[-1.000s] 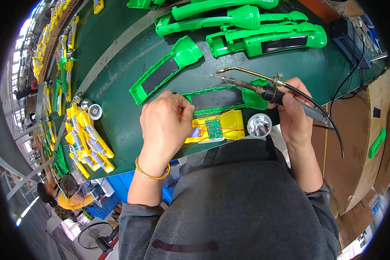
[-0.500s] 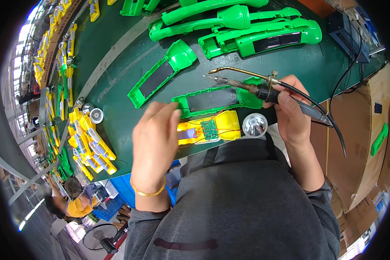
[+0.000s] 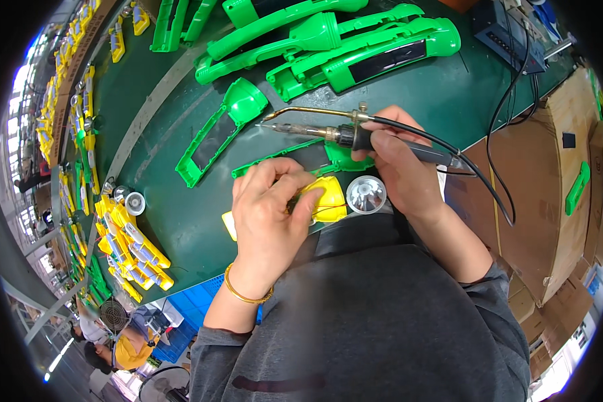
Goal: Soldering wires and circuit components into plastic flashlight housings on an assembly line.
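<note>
In my right hand [image 3: 405, 157] is a soldering iron [image 3: 345, 136] with a brass solder-feed tube and black cable, its tip pointing left above the bench. My left hand [image 3: 269, 211] is curled down over a yellow torch housing half [image 3: 331, 201], thumb and fingers drawn together. That hand covers the circuit board and battery, so what the fingertips grip is hidden. A silver reflector cup [image 3: 366, 195] sits at the housing's right end, with a thin wire beside it. Just beyond lies a green housing half [image 3: 345, 158], partly covered by my left hand.
Another green half [image 3: 244, 102] lies farther left, and a pile of green housings [image 3: 382, 57] at the back. Yellow assemblies with batteries [image 3: 130, 238] are heaped at left. A blue-grey box unit [image 3: 506, 33] stands back right, cables trailing. Cardboard [image 3: 526, 201] is at right.
My left hand has moved right and down onto the yellow housing, covering its board. The soldering iron has shifted left in the picture, while the whole view has also shifted somewhat.
</note>
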A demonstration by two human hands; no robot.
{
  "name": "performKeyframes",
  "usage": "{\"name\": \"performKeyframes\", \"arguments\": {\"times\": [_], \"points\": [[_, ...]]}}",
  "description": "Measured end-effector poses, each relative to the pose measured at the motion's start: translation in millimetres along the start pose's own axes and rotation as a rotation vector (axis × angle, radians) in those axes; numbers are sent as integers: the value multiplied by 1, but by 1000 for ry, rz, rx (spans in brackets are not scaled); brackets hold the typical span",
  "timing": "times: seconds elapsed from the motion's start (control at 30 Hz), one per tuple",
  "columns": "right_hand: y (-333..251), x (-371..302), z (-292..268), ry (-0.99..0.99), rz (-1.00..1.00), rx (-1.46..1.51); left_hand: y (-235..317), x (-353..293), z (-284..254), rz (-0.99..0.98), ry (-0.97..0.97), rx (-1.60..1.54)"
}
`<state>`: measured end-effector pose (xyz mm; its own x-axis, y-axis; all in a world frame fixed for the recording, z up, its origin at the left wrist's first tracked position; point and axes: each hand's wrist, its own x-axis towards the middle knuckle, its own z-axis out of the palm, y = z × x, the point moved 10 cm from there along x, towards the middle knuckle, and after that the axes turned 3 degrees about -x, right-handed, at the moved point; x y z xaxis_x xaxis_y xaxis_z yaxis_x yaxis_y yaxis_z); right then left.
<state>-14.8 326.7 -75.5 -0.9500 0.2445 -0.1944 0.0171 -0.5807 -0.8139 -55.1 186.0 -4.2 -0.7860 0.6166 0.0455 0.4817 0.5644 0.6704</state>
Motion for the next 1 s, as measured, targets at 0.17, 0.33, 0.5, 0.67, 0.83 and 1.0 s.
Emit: {"name": "performKeyframes", "arguments": {"times": [0.17,0.33,0.5,0.67,0.83,1.0], "points": [[0,4,-1,3,-12,84,-8,-4,4,-37,-25,-84],[0,6,-1,8,-24,98,6,-6,-8,-23,28,139],[-1,6,1,-8,-44,79,6,-7,-1,-3,-17,169],[-2,5,0,-13,-30,87,8,-2,-1,-1,26,61],[-1,5,-3,-6,-22,111,8,-5,6,-26,-8,137],[-5,5,-5,-12,-62,113,-1,-8,1,-70,76,-161]]}}
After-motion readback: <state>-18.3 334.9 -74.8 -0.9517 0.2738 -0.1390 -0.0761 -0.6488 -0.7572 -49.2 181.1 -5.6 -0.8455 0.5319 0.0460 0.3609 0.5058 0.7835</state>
